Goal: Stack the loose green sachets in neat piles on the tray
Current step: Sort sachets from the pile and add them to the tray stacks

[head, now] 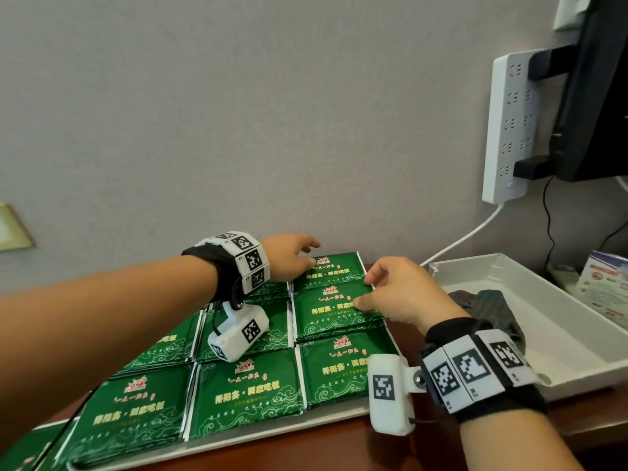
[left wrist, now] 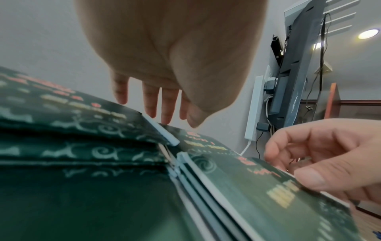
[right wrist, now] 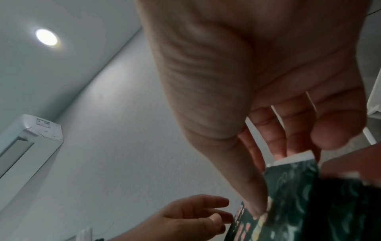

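Green sachets lie in several flat piles in a grid on a pale tray [head: 238,436]. My right hand [head: 372,290] is at the right edge of the middle pile [head: 331,316] in the right column. Its thumb presses the top sachet [right wrist: 292,187] and its fingers curl round the sachet's white-edged side. My left hand [head: 310,255] reaches to the far pile [head: 334,271]. Its straight fingers [left wrist: 164,107] touch that pile's far left corner and hold nothing. From the left wrist view, my right hand's thumb [left wrist: 309,177] lies on the sachet [left wrist: 257,187].
A second white tray [head: 557,321] stands to the right with a dark crumpled item [head: 492,307] in it. A power strip [head: 509,124] and a black monitor [head: 598,86] hang on the wall at the right. A leaflet [head: 608,283] stands at the far right. Brown tabletop [head: 339,452] shows in front.
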A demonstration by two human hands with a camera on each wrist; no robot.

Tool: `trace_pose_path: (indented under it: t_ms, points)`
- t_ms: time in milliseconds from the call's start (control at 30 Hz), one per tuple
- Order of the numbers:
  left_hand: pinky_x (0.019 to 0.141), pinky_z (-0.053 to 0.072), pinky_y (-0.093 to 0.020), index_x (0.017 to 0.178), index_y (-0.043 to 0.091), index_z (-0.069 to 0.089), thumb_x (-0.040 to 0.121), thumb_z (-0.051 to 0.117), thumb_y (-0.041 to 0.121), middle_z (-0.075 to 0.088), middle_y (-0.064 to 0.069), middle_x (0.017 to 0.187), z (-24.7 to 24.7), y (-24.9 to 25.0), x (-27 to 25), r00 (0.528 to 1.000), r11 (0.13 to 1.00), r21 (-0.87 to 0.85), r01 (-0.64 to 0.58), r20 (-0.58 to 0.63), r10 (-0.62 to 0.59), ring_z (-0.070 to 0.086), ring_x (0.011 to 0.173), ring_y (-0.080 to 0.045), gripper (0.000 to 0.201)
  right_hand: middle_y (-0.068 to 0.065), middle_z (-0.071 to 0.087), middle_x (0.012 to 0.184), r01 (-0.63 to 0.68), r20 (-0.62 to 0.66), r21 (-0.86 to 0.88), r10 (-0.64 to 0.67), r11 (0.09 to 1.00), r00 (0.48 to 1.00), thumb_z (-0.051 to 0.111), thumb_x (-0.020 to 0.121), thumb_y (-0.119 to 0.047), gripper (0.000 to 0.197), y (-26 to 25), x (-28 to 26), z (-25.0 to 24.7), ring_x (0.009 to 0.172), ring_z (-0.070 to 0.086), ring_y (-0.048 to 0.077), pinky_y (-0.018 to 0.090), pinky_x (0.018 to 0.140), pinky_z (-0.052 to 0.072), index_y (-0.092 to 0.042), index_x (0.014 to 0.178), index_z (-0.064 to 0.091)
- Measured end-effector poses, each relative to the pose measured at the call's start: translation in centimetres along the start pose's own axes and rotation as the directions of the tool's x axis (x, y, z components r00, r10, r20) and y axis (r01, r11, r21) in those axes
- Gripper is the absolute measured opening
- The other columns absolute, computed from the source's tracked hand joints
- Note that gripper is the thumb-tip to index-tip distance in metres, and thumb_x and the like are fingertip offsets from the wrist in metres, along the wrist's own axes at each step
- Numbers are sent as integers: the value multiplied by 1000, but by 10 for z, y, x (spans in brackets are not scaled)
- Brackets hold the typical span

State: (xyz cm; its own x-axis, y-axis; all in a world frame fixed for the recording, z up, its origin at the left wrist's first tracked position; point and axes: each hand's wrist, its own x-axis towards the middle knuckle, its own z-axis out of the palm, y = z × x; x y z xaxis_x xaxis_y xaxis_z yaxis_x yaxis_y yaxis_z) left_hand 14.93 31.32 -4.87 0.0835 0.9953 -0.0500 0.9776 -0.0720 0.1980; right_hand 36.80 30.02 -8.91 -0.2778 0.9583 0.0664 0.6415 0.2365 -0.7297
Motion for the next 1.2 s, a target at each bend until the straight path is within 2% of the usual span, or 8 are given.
trace_pose_path:
  t_ms: [267,600,700,800,867,1000,1100,1200]
  points:
    - [101,41,-31,128,23,61,97,57,27,61,1,127,-22,-3,-34,968,991,78,-111,-216,126,52,121,-17,31,-6,60,90,81,-111,8,-80,997,991,85,76,-40,32,-17,-6,-14,88,59,16,30,69,41,-22,91,64]
    - [76,50,-24,106,16,70,93,67,28,70,1,90,-42,-1,-160,960,964,-230,-135,-270,70,62,79,-11,18,-6,64,73,375,-35,264,-380,888,924,86,77,-30,22,-115,-84,7,65,58,7,27,64,45,-19,90,71]
    - [57,41,-24,87,11,68,82,66,36,60,1,69,-33,-10,-222,979,964,-251,-90,-202,38,48,58,-10,26,-7,64,68,408,53,247,-432,879,900,86,77,-30,19,-143,-128,33,61,56,7,29,64,44,-21,86,72]
    - [54,40,-25,80,17,69,84,70,35,59,5,62,-22,-34,-287,999,991,-135,-27,-37,22,47,53,-7,18,-3,70,69,423,223,150,-447,894,866,85,76,-38,22,-157,-173,70,60,62,8,31,62,48,-23,87,74]
    - [57,45,-21,84,29,71,82,77,39,69,10,71,-12,-58,-325,993,998,-46,42,109,-37,59,58,-1,13,2,74,73,353,389,149,-383,924,838,84,77,-40,25,-155,-200,100,61,66,10,32,62,53,-22,89,73]
    - [70,48,-21,111,41,66,74,85,40,68,18,99,12,-101,-377,922,981,-24,192,347,-172,66,82,0,42,7,72,89,234,668,80,-227,969,709,86,79,-28,34,-151,-231,155,66,65,12,32,57,57,-12,103,68]
    - [85,49,-27,127,43,58,76,85,32,59,17,120,27,-115,-394,925,984,-25,174,348,-154,61,102,-7,58,12,70,105,192,693,48,-171,980,700,92,71,-24,46,-158,-235,170,71,64,14,27,52,54,-15,106,63]
    - [98,49,-35,124,46,56,74,86,33,54,20,120,33,-126,-401,938,978,-94,189,313,-151,56,109,-8,60,14,72,101,168,698,-11,-112,986,707,95,65,-25,53,-163,-239,177,66,61,18,28,49,49,-15,104,61]
